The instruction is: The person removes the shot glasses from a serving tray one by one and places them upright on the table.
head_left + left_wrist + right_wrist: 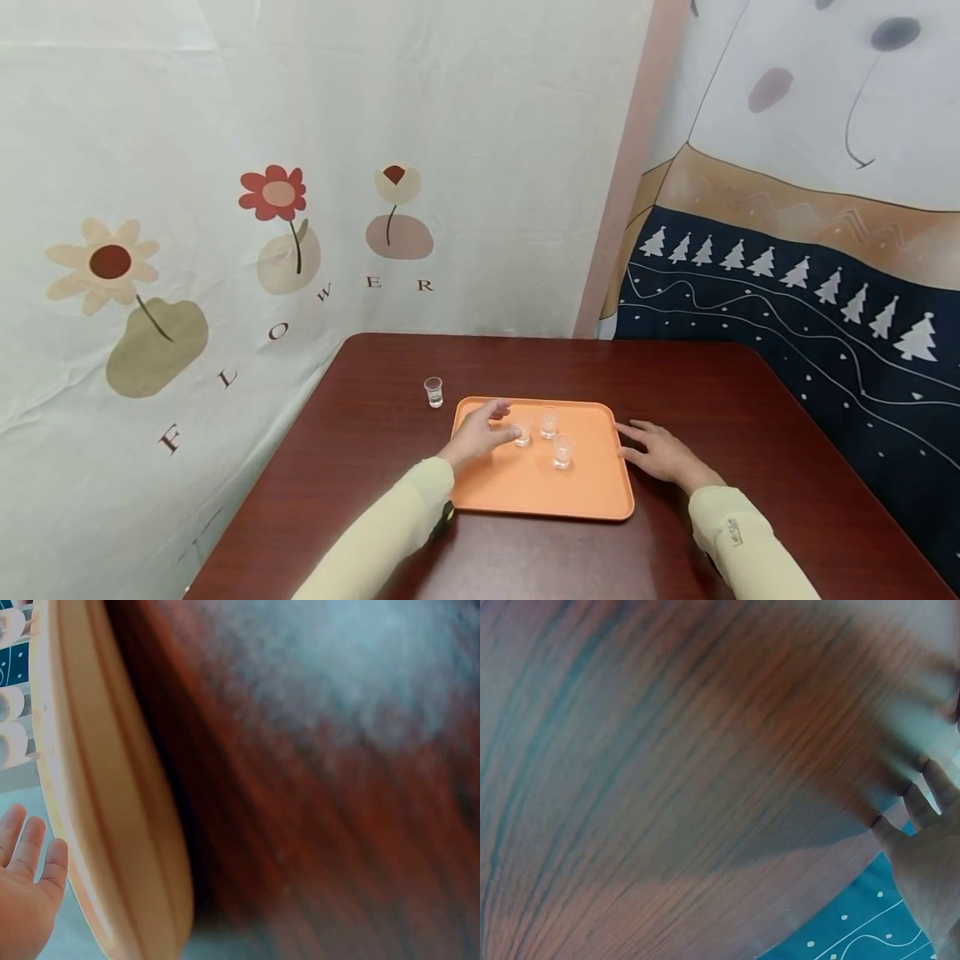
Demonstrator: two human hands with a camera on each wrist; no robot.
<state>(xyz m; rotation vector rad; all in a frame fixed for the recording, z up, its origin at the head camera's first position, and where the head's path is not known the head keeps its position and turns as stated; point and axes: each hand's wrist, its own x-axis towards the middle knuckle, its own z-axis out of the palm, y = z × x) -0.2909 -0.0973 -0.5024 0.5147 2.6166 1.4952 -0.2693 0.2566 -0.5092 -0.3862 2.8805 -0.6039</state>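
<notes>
a white hanging (510, 125) with printed flowers and letters backed the room, and a dark blue hanging (750, 321) with white trees closed off the right side. below them spread the counter (360, 467), reddish brown and glossy, with bare surface on both sides of the tray. the orange tray (510, 487) lay flat near the middle, its long axis running from left to right between the two hands. pale yellow sleeves (382, 533) reached in from the near edge. the hands were well apart and clamped on nothing: the left hand (476, 435) hung over the tray's left part, fingers loosely spread, its thumb close to the nearest glass (522, 435), though contact could not be told; the right hand (663, 454) lay at the right rim, fingers extended. two more upright glasses, a far one (549, 423) and a near one (562, 452), stood on the tray. the key relation, as judged, was to the lone glass (434, 392): upright on the counter just outside the far left corner, ahead and left of the left hand, clearly the nearer one.
</notes>
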